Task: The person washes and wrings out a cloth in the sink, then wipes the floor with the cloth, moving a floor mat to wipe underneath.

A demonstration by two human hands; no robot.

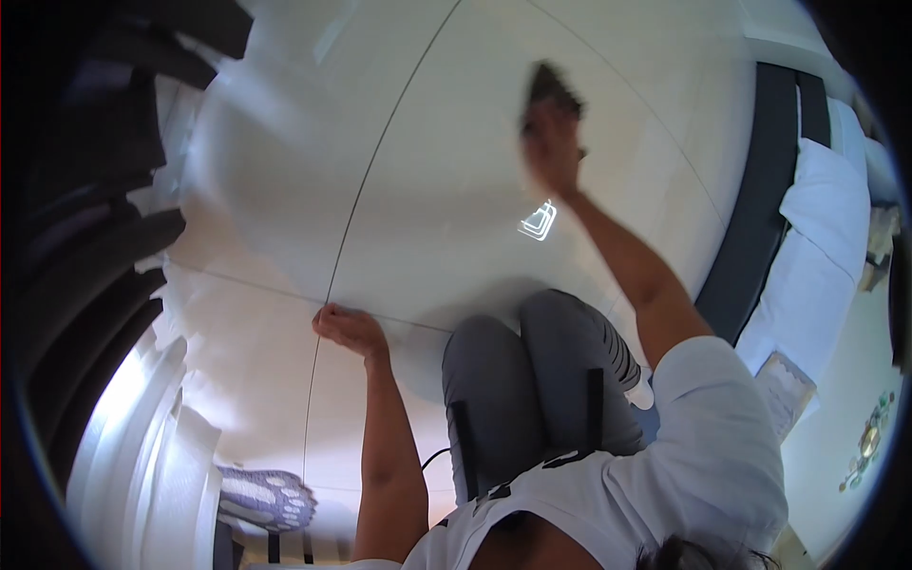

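My right hand [551,147] is stretched out over the glossy pale tiled floor [446,180], its fingers closed on a dark object [554,87]. Motion blur hides what the object is. My left hand [348,328] rests low at the floor, beside a crossing of tile joints, with its fingers curled in; nothing shows in it. My knees [532,351] in grey trousers are bent between the two arms.
A bed with a dark frame [736,247] and white bedding [807,256] stands at the right. Dark curtain-like folds [85,237] and white curtains [142,465] hang at the left. A grey patterned mat [266,499] lies at the lower left.
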